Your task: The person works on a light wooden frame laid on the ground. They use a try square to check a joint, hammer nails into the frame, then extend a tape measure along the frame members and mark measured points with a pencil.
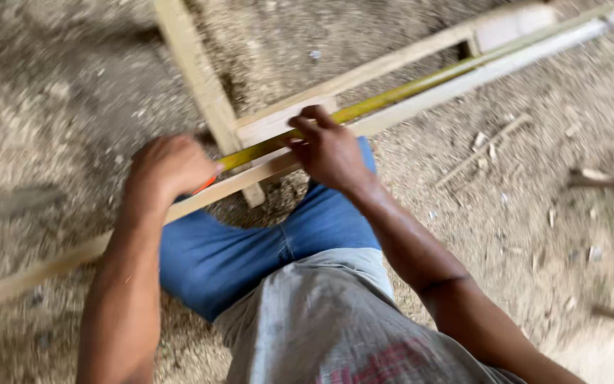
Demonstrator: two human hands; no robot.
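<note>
Both hands work mid-measurement: left hand (168,167) closed around an orange-tipped tool, right hand (328,149) pressing a yellow tape strip (392,96) flat along a pale wooden rail (463,75); keeping it taut seems needed.

head view | looks steeply down, close over the lap (single view) | faces sawdust ground (548,235)

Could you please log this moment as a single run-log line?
left hand: gripping tape measure end | right hand: pressing yellow tape on wooden strip | frame: on ground | view: blurred
</note>
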